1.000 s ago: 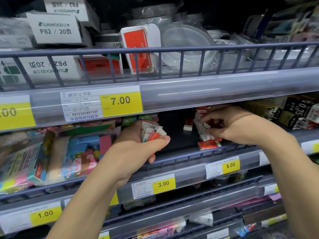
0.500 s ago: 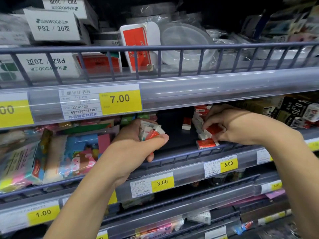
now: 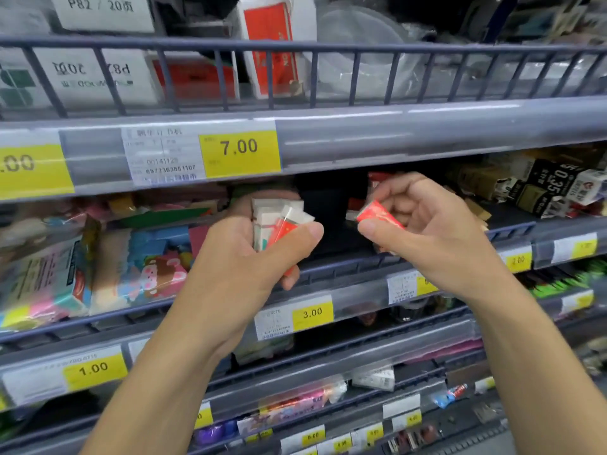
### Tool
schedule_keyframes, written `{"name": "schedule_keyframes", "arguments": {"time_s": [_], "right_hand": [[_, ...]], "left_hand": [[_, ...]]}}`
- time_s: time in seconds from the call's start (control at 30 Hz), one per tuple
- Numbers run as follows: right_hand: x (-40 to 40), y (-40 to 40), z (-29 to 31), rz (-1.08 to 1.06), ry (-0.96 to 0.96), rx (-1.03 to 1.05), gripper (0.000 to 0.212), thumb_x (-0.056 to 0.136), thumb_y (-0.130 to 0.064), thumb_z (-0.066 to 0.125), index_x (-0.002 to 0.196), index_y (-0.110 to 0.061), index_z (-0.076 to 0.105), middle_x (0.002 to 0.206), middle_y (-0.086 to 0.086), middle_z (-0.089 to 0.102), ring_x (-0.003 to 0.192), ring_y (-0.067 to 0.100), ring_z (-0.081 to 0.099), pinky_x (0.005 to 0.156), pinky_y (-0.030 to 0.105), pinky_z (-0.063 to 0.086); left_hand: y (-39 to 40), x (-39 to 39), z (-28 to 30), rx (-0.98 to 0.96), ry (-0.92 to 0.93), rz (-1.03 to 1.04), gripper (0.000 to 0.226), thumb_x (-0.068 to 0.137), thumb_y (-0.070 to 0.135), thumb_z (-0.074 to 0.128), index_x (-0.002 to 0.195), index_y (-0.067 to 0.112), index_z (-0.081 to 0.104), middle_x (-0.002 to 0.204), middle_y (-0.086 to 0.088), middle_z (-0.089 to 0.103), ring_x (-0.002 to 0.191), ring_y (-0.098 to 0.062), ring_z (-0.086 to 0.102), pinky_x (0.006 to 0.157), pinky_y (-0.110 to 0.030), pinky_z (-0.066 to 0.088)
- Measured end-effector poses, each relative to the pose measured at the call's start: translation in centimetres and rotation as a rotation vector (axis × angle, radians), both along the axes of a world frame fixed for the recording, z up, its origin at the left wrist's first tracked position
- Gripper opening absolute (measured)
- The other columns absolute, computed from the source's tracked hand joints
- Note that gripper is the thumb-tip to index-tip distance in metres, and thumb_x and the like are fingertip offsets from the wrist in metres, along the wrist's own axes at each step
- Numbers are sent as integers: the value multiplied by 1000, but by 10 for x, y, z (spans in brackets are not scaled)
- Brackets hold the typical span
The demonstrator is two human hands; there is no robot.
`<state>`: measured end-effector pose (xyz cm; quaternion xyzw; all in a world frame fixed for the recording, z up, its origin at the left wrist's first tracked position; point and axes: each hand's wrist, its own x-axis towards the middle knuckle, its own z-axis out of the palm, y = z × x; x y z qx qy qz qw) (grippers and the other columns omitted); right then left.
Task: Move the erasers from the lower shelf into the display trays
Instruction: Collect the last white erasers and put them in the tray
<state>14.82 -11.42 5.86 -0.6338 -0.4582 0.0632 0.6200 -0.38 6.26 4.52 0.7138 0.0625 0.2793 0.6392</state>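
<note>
Both hands are up in front of the middle shelf (image 3: 345, 257), the one with the blue rail along its front. My left hand (image 3: 243, 254) is clamped around a small bunch of erasers (image 3: 279, 218), thumb across the front and the fingers (image 3: 290, 279) curled up from beneath; white ends and one red sleeve stick out of the top of the fist. I read this as a carrying hand: it collects what the other one picks, so several go across in one trip. My right hand (image 3: 423, 224) pinches a single red-wrapped eraser (image 3: 377, 216) between thumb and curled fingers, held clear of the shelf and angled toward the bunch, with a gap between the two hands. Behind it, a few more red and white erasers (image 3: 354, 205) sit on the shelf floor, partly hidden by the hand, so I cannot count them. To the left lie colourful packets (image 3: 108, 274); to the right, dark boxes (image 3: 545, 188). Yellow price tags, including the 3.00 tag (image 3: 312, 312), run along the shelf edges. No display tray is plainly in view here, so I judge this as still the gathering stage, with the loose eraser likely meant to join the handful.
</note>
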Motion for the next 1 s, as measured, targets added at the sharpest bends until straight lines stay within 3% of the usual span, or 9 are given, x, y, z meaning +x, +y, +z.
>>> {"name": "schedule_keyframes", "arguments": {"time_s": [0.07,0.17,0.4,0.47,0.57,0.7,0.77,0.83,1.0], "right_hand": [[-16,-5,-13,4,40,45,24,87,-17,75,107,-17,63,90,4,71,64,17,63,52,26,46],[-41,-19,-44,-14,93,52,23,91,-21,72,113,-19,66,88,0,69,58,18,59,50,25,45],[-105,-57,-168,-213,419,-147,28,88,-35,72,114,-25,68,81,5,66,59,21,51,55,25,45],[-126,-66,-203,-269,525,-208,26,84,-38,72,108,-28,70,80,1,65,59,20,51,55,28,46],[-158,-82,-248,-350,629,-309,22,83,-40,72,102,-30,72,74,-5,64,57,13,49,55,25,45],[-188,-109,-296,-460,777,-455,16,89,-18,75,97,-31,74,72,-5,64,57,16,50,55,23,44],[-198,-120,-314,-463,819,-523,18,88,-12,74,95,-28,75,78,2,67,57,15,53,54,24,45],[-205,-129,-328,-436,839,-585,17,87,-12,74,94,-27,76,84,10,68,58,13,56,53,24,46],[-209,-148,-350,-300,844,-714,15,87,-16,75,90,-31,75,75,3,65,58,10,59,55,24,46]], "left_hand": [[-5,-8,-9,-63,-49,-51,28,77,44,84,96,27,74,76,-6,65,59,-18,53,54,-24,45],[-13,-24,-34,-83,-23,-144,35,79,43,84,111,40,70,80,-1,65,61,-17,54,55,-24,47],[-31,-62,-137,-211,278,-233,43,73,51,85,111,44,67,78,0,65,58,-18,52,58,-27,47],[-33,-72,-179,-269,400,-218,44,71,53,86,109,42,68,77,0,65,58,-17,52,59,-25,48],[-37,-91,-243,-371,540,-170,35,83,31,84,113,27,67,75,-3,64,56,-15,53,57,-21,50],[-46,-131,-302,-479,698,-110,39,76,36,88,108,26,68,77,3,69,59,-13,53,55,-24,48],[-53,-153,-322,-530,724,-76,21,88,19,83,101,31,72,78,0,68,60,-13,52,54,-22,47],[-62,-174,-336,-549,753,-6,23,91,11,78,105,28,72,75,-1,66,59,-14,53,54,-22,48],[-92,-212,-339,-597,719,128,23,81,23,79,100,20,66,73,0,65,66,-18,53,57,-24,46]]}}
